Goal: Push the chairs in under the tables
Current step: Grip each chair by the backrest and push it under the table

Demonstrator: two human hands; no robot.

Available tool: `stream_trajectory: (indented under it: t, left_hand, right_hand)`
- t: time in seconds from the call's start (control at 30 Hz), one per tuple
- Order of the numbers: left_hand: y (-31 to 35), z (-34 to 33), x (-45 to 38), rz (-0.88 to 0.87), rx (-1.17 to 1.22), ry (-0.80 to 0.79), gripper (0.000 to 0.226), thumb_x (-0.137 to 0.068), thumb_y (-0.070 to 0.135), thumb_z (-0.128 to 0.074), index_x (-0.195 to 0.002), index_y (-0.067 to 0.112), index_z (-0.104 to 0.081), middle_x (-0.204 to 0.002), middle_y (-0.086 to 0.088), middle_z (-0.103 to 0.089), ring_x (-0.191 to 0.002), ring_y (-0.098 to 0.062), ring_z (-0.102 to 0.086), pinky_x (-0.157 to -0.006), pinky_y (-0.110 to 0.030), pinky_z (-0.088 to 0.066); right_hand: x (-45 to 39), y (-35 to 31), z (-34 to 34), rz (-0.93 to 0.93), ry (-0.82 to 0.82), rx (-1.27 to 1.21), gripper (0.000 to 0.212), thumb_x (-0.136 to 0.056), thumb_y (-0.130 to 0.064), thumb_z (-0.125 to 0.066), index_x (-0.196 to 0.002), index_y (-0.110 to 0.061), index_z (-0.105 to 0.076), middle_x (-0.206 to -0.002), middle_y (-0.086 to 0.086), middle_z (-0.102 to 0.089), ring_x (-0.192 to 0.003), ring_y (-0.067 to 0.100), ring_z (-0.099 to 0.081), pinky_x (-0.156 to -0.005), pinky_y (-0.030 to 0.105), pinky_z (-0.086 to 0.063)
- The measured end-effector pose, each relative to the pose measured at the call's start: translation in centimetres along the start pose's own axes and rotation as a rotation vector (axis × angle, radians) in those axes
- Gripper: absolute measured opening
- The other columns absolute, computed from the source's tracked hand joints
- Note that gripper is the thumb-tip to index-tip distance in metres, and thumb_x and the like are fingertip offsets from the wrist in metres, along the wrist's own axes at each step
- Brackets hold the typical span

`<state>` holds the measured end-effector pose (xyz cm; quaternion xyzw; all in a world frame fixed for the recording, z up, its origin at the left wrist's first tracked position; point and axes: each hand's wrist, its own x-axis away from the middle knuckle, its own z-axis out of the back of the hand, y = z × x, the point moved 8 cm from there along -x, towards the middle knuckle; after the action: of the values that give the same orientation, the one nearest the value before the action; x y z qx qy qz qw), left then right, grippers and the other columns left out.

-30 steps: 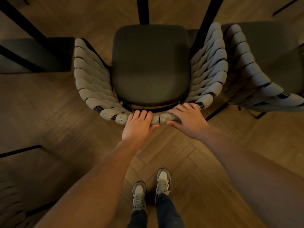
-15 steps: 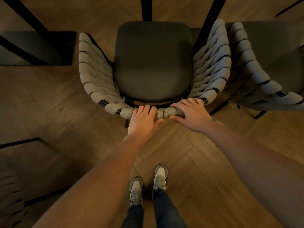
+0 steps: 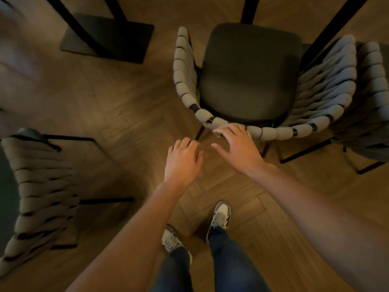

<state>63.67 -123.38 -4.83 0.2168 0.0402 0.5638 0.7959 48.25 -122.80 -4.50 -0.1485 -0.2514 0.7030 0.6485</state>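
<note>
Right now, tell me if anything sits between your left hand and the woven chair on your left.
Nothing visible does. The left hand hangs open over bare wood floor, and only floor lies between it and the woven chair at lower left. The right hand touches the other chair's backrest.

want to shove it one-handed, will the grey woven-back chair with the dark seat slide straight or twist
The grey woven-back chair likely slides easily: thin metal legs on smooth wood floor. The right hand touches the back off-centre, so it may twist.
</note>
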Motion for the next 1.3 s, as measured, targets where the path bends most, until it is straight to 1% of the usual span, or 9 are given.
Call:
stream_trajectory:
  t: [0.17,0.37,0.53,0.7,0.83,0.9,1.07,1.2,1.3]
  left_hand:
    - [-7.0,3.4,6.7,0.094,0.041,0.053,0.021,-0.098,0.034,-0.049,-0.108,0.023,-0.064,-0.108,0.006,-0.062,-0.103,-0.012,-0.056,-0.090,-0.034,-0.045]
    - [-17.9,7.3,18.6,0.279,0.092,0.118,0.023,-0.097,0.035,-0.047,-0.104,0.025,-0.066,-0.105,0.009,-0.061,-0.101,-0.011,-0.055,-0.089,-0.033,-0.045]
    - [-28.1,10.2,28.3,0.454,0.103,0.224,0.019,-0.096,0.034,-0.049,-0.101,0.025,-0.066,-0.100,0.010,-0.061,-0.095,-0.010,-0.055,-0.083,-0.031,-0.044]
    - [-37.1,11.6,36.1,0.612,0.099,0.302,0.014,-0.094,0.030,-0.053,-0.092,0.024,-0.065,-0.094,0.008,-0.062,-0.090,-0.013,-0.057,-0.078,-0.034,-0.048]
    - [-42.9,12.3,41.7,0.757,0.063,0.347,0.010,-0.091,0.024,-0.060,-0.094,0.018,-0.066,-0.095,0.002,-0.063,-0.092,-0.021,-0.060,-0.075,-0.038,-0.048]
    - [-45.2,12.7,43.9,0.809,0.026,0.332,0.011,-0.091,0.023,-0.060,-0.095,0.016,-0.067,-0.096,0.000,-0.063,-0.094,-0.022,-0.059,-0.077,-0.038,-0.047]
    - [-50.1,13.7,47.5,0.847,0.041,0.303,0.010,-0.094,0.024,-0.058,-0.098,0.019,-0.065,-0.098,0.004,-0.059,-0.094,-0.014,-0.054,-0.087,-0.035,-0.047]
    - [-54.1,14.0,48.5,0.887,0.026,0.283,0.010,-0.095,0.025,-0.056,-0.100,0.021,-0.063,-0.100,0.006,-0.056,-0.095,-0.012,-0.050,-0.084,-0.031,-0.046]
    - [-56.3,13.6,48.7,0.906,-0.031,0.242,0.013,-0.095,0.026,-0.055,-0.100,0.018,-0.065,-0.102,0.002,-0.058,-0.096,-0.016,-0.050,-0.084,-0.033,-0.044]
  right_hand:
    - [0.7,-10.0,-5.2,0.096,-0.087,0.022,0.039,-0.098,-0.042,-0.053,-0.132,-0.024,-0.056,-0.128,-0.005,-0.052,-0.123,0.017,-0.044,-0.100,0.039,-0.040]
    - [3.1,-24.0,-14.0,0.260,-0.219,0.043,0.037,-0.097,-0.040,-0.054,-0.132,-0.026,-0.056,-0.128,-0.007,-0.053,-0.124,0.014,-0.044,-0.102,0.037,-0.040]
    - [4.2,-36.5,-21.6,0.452,-0.328,0.028,0.036,-0.097,-0.040,-0.054,-0.131,-0.028,-0.056,-0.128,-0.009,-0.055,-0.124,0.009,-0.043,-0.100,0.029,-0.035]
    - [5.5,-45.8,-27.5,0.580,-0.400,-0.003,0.034,-0.094,-0.037,-0.059,-0.126,-0.023,-0.061,-0.120,-0.005,-0.060,-0.116,0.015,-0.049,-0.095,0.034,-0.040]
    - [6.5,-50.7,-31.2,0.661,-0.468,0.020,0.036,-0.094,-0.038,-0.059,-0.126,-0.022,-0.061,-0.120,-0.003,-0.060,-0.115,0.016,-0.048,-0.095,0.036,-0.040]
    - [6.7,-52.6,-32.9,0.700,-0.491,0.031,0.036,-0.094,-0.038,-0.060,-0.126,-0.022,-0.061,-0.120,-0.003,-0.060,-0.115,0.017,-0.049,-0.095,0.036,-0.041]
    - [6.1,-56.1,-37.7,0.761,-0.570,0.054,0.036,-0.096,-0.041,-0.057,-0.126,-0.021,-0.060,-0.119,-0.003,-0.059,-0.115,0.017,-0.048,-0.100,0.036,-0.040]
    - [5.2,-57.7,-41.9,0.786,-0.660,0.083,0.037,-0.097,-0.045,-0.053,-0.126,-0.022,-0.060,-0.116,-0.004,-0.058,-0.112,0.015,-0.049,-0.101,0.037,-0.041]
    - [4.5,-58.4,-43.9,0.783,-0.708,0.117,0.038,-0.098,-0.046,-0.052,-0.127,-0.023,-0.060,-0.120,-0.004,-0.058,-0.115,0.016,-0.048,-0.100,0.039,-0.041]
